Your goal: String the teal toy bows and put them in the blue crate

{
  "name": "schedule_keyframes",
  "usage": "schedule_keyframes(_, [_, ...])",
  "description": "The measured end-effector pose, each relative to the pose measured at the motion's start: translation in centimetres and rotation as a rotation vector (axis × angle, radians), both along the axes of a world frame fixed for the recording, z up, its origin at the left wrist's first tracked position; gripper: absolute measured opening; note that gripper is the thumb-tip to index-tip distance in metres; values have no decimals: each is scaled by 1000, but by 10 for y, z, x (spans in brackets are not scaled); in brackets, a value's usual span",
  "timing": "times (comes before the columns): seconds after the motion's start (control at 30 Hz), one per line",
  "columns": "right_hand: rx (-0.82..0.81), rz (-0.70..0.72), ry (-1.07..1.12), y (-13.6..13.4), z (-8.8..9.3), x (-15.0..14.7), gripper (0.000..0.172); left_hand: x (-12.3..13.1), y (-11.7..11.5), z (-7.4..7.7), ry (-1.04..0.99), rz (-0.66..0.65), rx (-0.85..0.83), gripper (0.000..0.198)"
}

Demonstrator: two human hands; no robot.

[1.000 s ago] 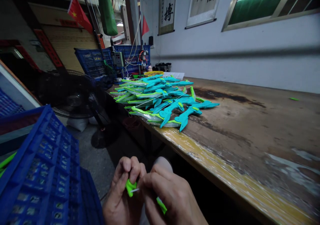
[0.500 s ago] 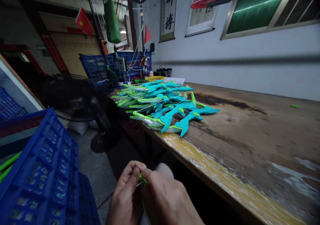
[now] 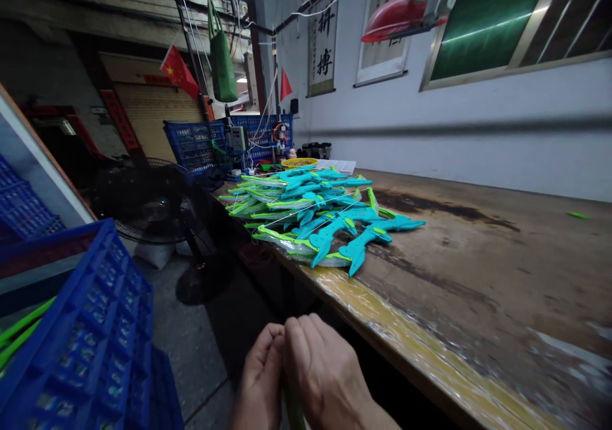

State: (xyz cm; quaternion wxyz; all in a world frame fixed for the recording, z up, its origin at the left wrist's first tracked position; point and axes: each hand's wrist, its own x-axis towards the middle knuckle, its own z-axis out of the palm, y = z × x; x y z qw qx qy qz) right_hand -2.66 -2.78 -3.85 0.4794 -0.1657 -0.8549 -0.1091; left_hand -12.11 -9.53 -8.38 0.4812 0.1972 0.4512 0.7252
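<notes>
A slender, dim green strip (image 3: 293, 412) shows low between the two hands, its upper end hidden. The left hand (image 3: 262, 372) and right hand (image 3: 327, 367) touch, fingers curled closed, apparently around it, though their fingertips are obscured. Beyond them, a heap of turquoise-and-lime plastic bow-shaped pieces (image 3: 329, 239) lies on a worn brown wooden table (image 3: 478, 258); to their left stands a blue lattice-sided plastic crate (image 3: 95, 309).

Bare left hand (image 3: 259, 376), bare right hand (image 3: 322, 369), rounded knuckles (image 3: 305, 325), bare right wrist (image 3: 371, 413)
</notes>
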Motion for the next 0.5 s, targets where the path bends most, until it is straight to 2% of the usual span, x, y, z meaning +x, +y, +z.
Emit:
schedule_keyframes(0.1, [-130, -37, 127, 21, 22, 2, 23, 0, 2, -8, 69, -25, -46, 41])
schedule_keyframes(0.2, [-370, -58, 177, 38, 27, 6, 20, -2, -1, -3, 46, -101, -63, 38])
schedule_keyframes(0.33, [-633, 8, 105, 36, 1, 14, 17, -5, -7, 7, -14, -183, -55, 30])
schedule_keyframes(0.43, [-794, 154, 43, 20, -18, 25, 15, -3, -7, 3, -34, -158, -59, 29])
schedule_keyframes(0.5, [-879, 267, 8, 10, -22, 33, 16, 2, -6, -2, -31, -129, -79, 31])
